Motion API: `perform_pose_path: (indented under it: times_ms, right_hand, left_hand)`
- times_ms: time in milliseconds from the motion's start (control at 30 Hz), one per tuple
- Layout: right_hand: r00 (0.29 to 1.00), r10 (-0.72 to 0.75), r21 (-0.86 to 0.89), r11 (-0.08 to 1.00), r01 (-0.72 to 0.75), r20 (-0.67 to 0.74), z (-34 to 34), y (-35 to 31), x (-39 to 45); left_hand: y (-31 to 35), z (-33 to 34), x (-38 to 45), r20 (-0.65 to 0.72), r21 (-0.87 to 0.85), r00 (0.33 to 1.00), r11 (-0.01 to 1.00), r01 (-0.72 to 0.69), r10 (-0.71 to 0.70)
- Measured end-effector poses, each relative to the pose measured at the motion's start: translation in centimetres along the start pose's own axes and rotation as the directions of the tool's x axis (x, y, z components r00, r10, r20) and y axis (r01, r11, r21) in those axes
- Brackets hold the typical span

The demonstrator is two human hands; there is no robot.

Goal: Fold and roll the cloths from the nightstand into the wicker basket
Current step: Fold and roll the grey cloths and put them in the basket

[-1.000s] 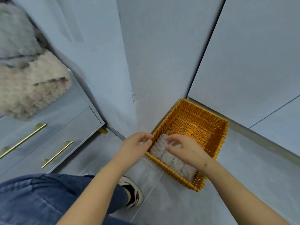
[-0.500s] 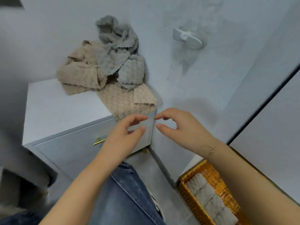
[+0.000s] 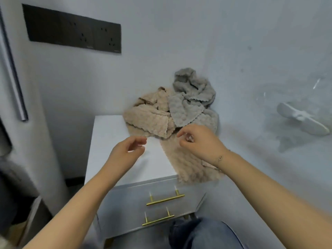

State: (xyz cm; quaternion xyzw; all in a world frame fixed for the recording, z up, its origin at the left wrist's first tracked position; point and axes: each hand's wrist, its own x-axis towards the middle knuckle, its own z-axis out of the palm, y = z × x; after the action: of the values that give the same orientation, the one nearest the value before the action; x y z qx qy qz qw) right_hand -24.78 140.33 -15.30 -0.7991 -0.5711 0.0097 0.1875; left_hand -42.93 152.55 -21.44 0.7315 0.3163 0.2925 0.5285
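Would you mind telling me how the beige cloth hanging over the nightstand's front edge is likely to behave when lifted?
The beige cloth will probably flop, since it drapes limply over the nightstand edge. Its thick, bubbly pile suggests easy grip, hardly slippery.

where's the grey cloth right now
In the head view the grey cloth sits at the back right corner of the nightstand, against the wall, draped over the beige cloths, just beyond the right hand.
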Motion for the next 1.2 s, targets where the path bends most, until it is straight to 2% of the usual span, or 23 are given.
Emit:
perform_pose_path:
  times_ms: [133, 200, 333, 367, 433, 500, 567, 633, 700, 867, 967, 1033, 1200]
  right_hand:
    - [0.995, 0.026, -0.142, 0.989, -0.04, -0.096, 0.9, 1.8, 6.2]
    - [0.994, 0.029, -0.244, 0.968, -0.055, -0.107, 1.3, 3.7, 9.1]
    - [0.991, 0.063, -0.51, 0.86, 0.007, 0.12, 2.4, 7.4, 12.8]
    - [0.994, 0.041, -0.535, 0.845, 0.019, 0.099, 2.8, 7.9, 13.2]
    - [0.999, -0.04, -0.524, 0.852, 0.014, -0.037, 3.2, 8.4, 13.1]
    - [0.978, -0.057, -0.408, 0.913, -0.029, -0.199, 3.3, 8.4, 12.7]
    - [0.947, 0.033, -0.176, 0.98, -0.093, -0.319, 2.7, 8.1, 12.5]
    - [0.921, 0.117, 0.031, 0.993, -0.114, -0.37, 1.9, 7.8, 12.4]
    - [0.898, 0.148, 0.19, 0.979, -0.074, -0.415, 0.5, 7.2, 12.3]
    - [0.795, 0.327, 0.493, 0.869, -0.04, -0.51, -3.5, 6.4, 12.2]
    - [0.761, 0.43, 0.65, 0.76, -0.013, -0.487, -5.5, 5.8, 11.8]
    - [0.777, 0.441, 0.725, 0.689, 0.028, -0.449, -6.6, 4.8, 11.4]
    - [0.845, 0.351, 0.802, 0.581, 0.14, -0.403, -9.1, 1.3, 9.8]
  left_hand:
    - [0.4, -1.2, 2.2, -0.024, -0.276, 0.997, 0.959, 0.064, -0.073]
    - [0.5, -1.3, 3.0, -0.037, -0.297, 0.997, 0.953, 0.057, -0.071]
    - [0.4, -1.1, 4.3, -0.033, -0.291, 0.996, 0.954, 0.074, -0.087]
    - [0.5, -1.1, 4.6, -0.03, -0.292, 0.996, 0.954, 0.074, -0.086]
    - [0.6, -1.1, 5.0, -0.023, -0.306, 0.996, 0.949, 0.074, -0.086]
    - [0.7, -0.9, 5.1, -0.019, -0.32, 0.996, 0.944, 0.073, -0.084]
    - [0.9, -0.7, 5.2, -0.004, -0.328, 0.997, 0.942, 0.074, -0.079]
    - [1.1, -0.3, 5.3, 0.016, -0.328, 0.997, 0.941, 0.08, -0.08]
    - [1.2, 0.0, 5.2, 0.023, -0.323, 0.996, 0.942, 0.085, -0.082]
    - [0.9, 0.0, 4.4, 0.034, -0.251, 0.997, 0.964, 0.082, -0.076]
    - [0.6, -0.2, 3.9, 0.043, -0.207, 0.996, 0.974, 0.087, -0.08]
    - [0.6, -0.4, 3.6, 0.046, -0.198, 0.996, 0.977, 0.08, -0.072]
    - [0.7, -1.0, 3.2, 0.04, -0.251, 0.999, 0.967, 0.035, -0.025]
